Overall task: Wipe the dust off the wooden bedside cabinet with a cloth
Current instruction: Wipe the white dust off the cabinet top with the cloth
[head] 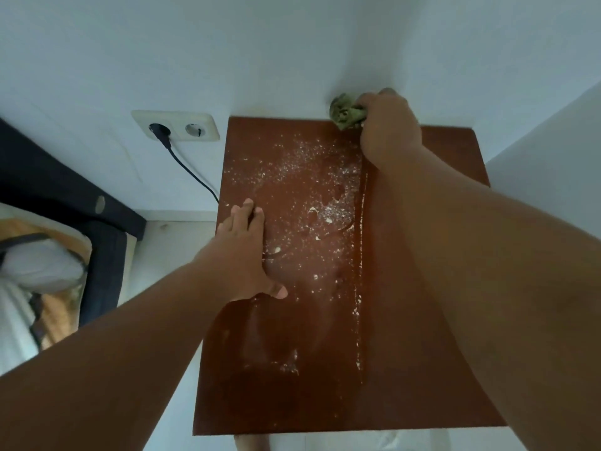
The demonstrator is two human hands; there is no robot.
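Green and scrunched into a small soft ball, the cloth (pixel 344 112) sits at the far edge of the flat, shiny, red-brown wooden cabinet top (pixel 247 402), right where the top meets the white wall (pixel 292 53). The cloth pokes out on the left side of the right hand (pixel 388 125), which is curled tight round it and holds it down on the wood. White dust (pixel 302 177) lies in specks and little clumps over the middle and far part of the cabinet top. A thin straight line of dust (pixel 359 288) runs from the far edge toward the near edge. On the right of that line the wood looks clean. The left hand (pixel 247 252) lies flat on the left side of the cabinet top, with its fingers straight and the thumb spread out, and holds nothing. Left of the cabinet top, a cream plastic double socket (pixel 177 125) is on the wall, with a black plug and cable (pixel 188 167) hanging from it. Farther left of the cabinet top is a dark bed frame (pixel 65 190).
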